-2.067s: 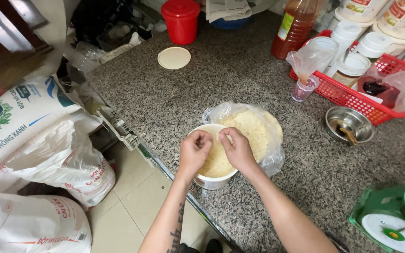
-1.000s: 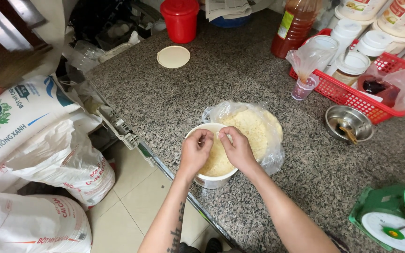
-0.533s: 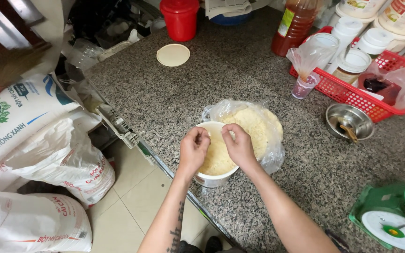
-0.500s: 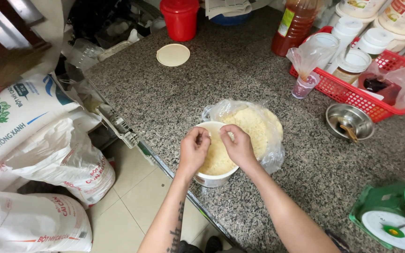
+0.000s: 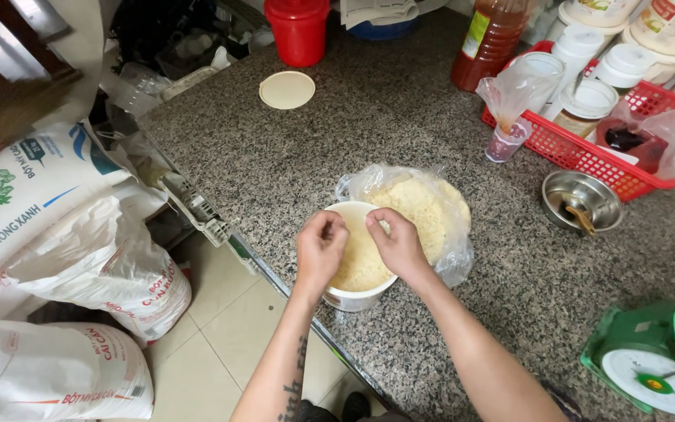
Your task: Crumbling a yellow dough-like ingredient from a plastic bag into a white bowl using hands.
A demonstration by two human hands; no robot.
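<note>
**Hands settle lower over the tub, barely a shift**

Since the earlier frames our two hands have hardly moved: they have drifted a touch toward the near rim of the white tub (image 5: 357, 291), and the fingers have bunched closer. We read that as the same pinching and pressing work going on, not a new step.

Our left hand (image 5: 320, 248) curls over the near-left rim, fingertips together on the pale yellow stuff (image 5: 361, 262) heaped in the tub. Our right hand (image 5: 397, 244) sits just beside it, fingers pinched; whether they grip a bit of the stuff we cannot tell. The two hands are close but not touching.

The tub stands on the speckled stone counter (image 5: 369, 117), right at its near edge, with the floor tiles (image 5: 220, 312) just below. Touching its far side lies a clear plastic bag (image 5: 431, 211) with more of the same pale stuff.

Room to move: open counter to the far left, up to a round lid (image 5: 287, 89) and a red tub (image 5: 298, 30). To the right it is tighter: a steel bowl (image 5: 583, 200), a red basket (image 5: 587, 148) of jars, a green scale (image 5: 658, 359) near the corner.
</note>
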